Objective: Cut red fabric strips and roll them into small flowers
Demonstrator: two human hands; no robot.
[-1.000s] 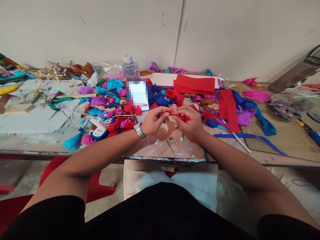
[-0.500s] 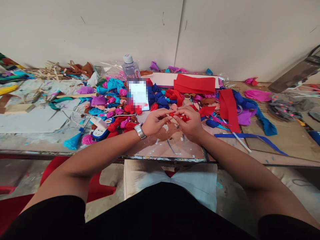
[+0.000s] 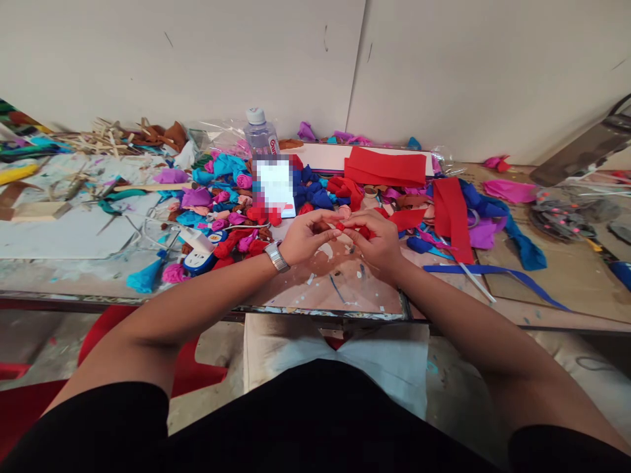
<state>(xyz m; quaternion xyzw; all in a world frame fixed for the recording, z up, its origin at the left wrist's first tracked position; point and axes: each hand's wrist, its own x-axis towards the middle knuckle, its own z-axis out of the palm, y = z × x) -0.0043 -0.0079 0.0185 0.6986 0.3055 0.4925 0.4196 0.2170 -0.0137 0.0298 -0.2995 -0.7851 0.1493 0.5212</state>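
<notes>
Just above the near part of the table, both hands meet with their fingertips pinched on a small piece of twisted red crepe paper (image 3: 340,226). My left hand (image 3: 308,238), with a metal watch on the wrist, grips it from the left between thumb and finger. From the right, my right hand (image 3: 375,242) holds the same paper, and more red shows under its fingers. Much of the piece is hidden by the fingers. Behind the hands lies a heap of rolled and crumpled paper pieces (image 3: 315,195) in blue, red, pink and purple.
A phone (image 3: 276,187) and a clear bottle (image 3: 261,136) stand behind the hands. To the left sits a power strip (image 3: 201,261) with a charger and cable. Red paper strips (image 3: 452,220), a blue strip (image 3: 507,272) and a white stick (image 3: 477,282) lie right.
The fingers have shifted slightly around the red paper, and less of it shows between the hands. The whole view has moved a little.
</notes>
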